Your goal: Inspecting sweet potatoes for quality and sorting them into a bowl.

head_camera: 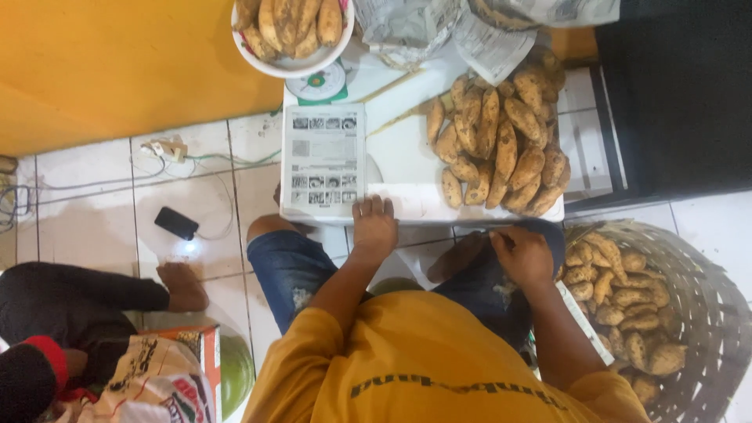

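Observation:
My left hand rests on the near edge of a low white board, fingers spread, holding nothing. Its fingertips are just right of a printed newspaper sheet lying flat on the board. My right hand lies on my right knee with the fingers curled shut; I cannot tell whether anything small is inside it. A pile of brown sweet potatoes covers the board's right half, a little beyond my right hand.
A white bowl of sweet potatoes sits on a scale; crumpled newspaper lies beside it. A woven basket of sweet potatoes stands at my right. Another person sits at the left, near a phone and cables.

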